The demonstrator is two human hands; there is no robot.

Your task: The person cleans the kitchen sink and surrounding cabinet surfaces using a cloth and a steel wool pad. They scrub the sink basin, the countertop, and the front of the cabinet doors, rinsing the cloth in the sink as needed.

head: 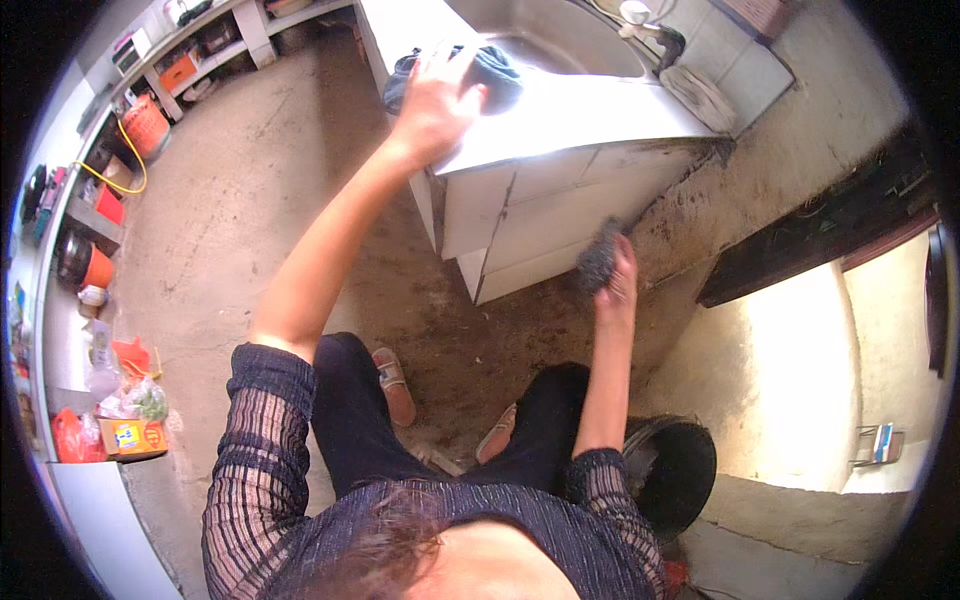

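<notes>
My left hand (439, 101) rests with spread fingers on a dark, bunched cloth (495, 79) at the near left corner of the white countertop (600, 112). In my right hand (621, 277) is a dark grey scouring pad or bunched cloth (598, 262), gripped in front of the white tiled side (536, 202) of the counter, near its lower right edge. Whether the pad touches the tiles I cannot tell. Behind the left hand the sink basin (570, 37) is set into the counter, with a tap (652, 34) at its right and a pale folded cloth (697, 97) near it.
A black bucket (671, 476) stands on the floor beside my right leg. Low shelves on the left hold orange containers (146, 124), bags and a yellow cardboard box (133, 437). A dark beam-like edge (810, 217) runs along the wall at right.
</notes>
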